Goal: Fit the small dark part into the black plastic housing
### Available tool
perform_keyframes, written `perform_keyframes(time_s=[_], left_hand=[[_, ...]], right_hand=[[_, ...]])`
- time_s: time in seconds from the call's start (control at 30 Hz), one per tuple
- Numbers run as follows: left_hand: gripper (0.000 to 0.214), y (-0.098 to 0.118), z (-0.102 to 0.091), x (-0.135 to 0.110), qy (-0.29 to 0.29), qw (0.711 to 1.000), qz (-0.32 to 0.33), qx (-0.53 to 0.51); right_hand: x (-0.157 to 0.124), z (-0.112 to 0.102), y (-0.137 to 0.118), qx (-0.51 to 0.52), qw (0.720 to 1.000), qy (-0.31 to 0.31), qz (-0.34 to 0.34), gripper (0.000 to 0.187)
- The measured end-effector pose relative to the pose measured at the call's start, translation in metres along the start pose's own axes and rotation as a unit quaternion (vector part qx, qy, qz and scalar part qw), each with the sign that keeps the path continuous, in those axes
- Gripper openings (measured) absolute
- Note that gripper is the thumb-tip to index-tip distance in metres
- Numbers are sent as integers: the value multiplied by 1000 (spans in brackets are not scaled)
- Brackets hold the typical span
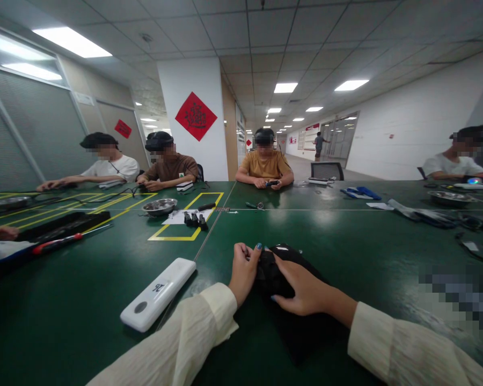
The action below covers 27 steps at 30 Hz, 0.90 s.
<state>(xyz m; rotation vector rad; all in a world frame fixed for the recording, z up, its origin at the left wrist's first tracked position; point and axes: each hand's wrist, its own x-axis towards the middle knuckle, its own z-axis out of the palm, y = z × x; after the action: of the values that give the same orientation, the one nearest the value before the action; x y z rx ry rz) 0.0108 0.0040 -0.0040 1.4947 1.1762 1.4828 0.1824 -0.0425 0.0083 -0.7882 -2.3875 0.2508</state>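
Both my hands rest on a black object lying on the green table just in front of me. My left hand curls its fingers over the object's left end, gripping it. My right hand lies across its right side with fingers wrapped onto it. I cannot make out what the black object is; it looks like a soft pouch or a device in dark cloth. Cream sleeves cover both my forearms.
A white bar-shaped device lies to the left of my hands. Further off are a metal bowl, small black parts on paper, a red-handled tool and a black tray. Several people sit around the table.
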Motion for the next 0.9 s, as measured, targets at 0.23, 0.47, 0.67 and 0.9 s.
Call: perform_keyframes(time_s=[0.23,0.47,0.67,0.9], left_hand=[[31,-6,0,0,-60,998,17,-2],[34,-8,2,-3,-121,990,-9,-78],[37,-10,6,-6,-174,982,7,-66],[31,-12,-1,0,-90,994,40,36]], right_hand=[[2,1,-1,74,996,0,57,90],[1,0,3,201,976,29,84,83],[4,10,33,393,881,196,173,60],[8,9,49,461,758,385,254,43]])
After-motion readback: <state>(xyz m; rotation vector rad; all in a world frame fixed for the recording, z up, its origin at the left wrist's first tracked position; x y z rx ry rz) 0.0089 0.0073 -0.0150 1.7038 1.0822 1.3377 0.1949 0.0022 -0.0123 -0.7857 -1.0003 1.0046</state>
